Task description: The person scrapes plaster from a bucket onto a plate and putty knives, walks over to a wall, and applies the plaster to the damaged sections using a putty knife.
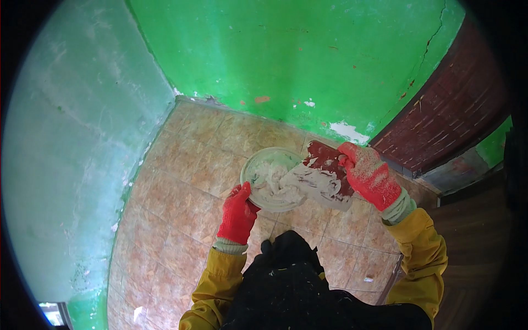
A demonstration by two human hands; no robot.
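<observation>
A round tub point(247, 168) with a pale rim stands out over the tiled floor, part filled with whitish putty point(269, 179). My left hand point(237, 216), in a red glove, grips the tub's near left rim. In my red-gloved right hand point(372, 175) is a dark red, flat putty spreader point(329, 157), held by its right edge. Thick putty coats the spreader's lower and left side, which reaches over the tub's right rim and meets the putty inside. Dried putty flecks the right glove.
Ahead rises a green wall point(286, 60) with chipped patches and a crack at upper right. A paler wall point(88, 137) runs along the left. At right are a dark red wooden panel point(445, 104) and brown boards point(467, 247). Brown tiles point(176, 203) cover the floor.
</observation>
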